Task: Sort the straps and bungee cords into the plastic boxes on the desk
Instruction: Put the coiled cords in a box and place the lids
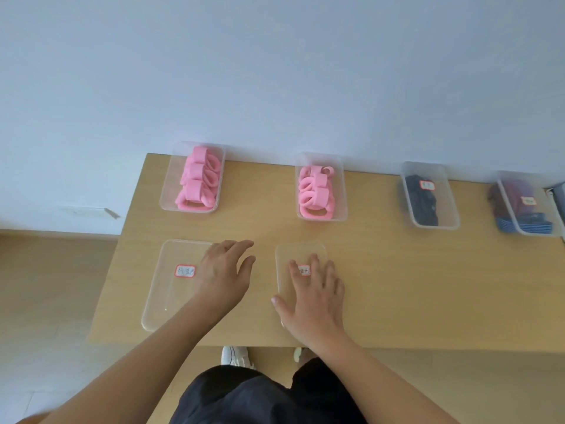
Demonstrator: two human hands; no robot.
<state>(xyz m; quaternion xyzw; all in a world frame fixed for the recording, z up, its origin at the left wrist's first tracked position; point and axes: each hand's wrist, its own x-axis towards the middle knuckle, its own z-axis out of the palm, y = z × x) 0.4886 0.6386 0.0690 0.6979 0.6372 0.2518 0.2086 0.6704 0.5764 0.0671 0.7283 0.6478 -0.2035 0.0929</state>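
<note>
- Nearest me are black shorts and a white shoe below the near edge of the desk.
- My left hand is released, fingers loose and a little bent, holding nothing. It sits over the right edge of the near left box.
- My right hand is spread flat and empty over the near right box. I cannot tell if it presses on it.
- Both near boxes hold no straps, and each has a red-edged label I cannot read.
- Along the far edge the far left box holds pink straps, and the next box holds more pink straps.
- Further right, a third box holds dark straps, and the last box holds purple and striped ones.
- As I judge it, sorting into the near boxes has not begun, and the next step is a reach to the far row.
- To do it well I would read the labels first, then pinch one roll across its coil so it does not spring open.
- The pink straps are rolled into loops and stacked in a line from near to far, along each box's long side.
- I would lay each roll down the same way, lengthwise in the near box.
</note>
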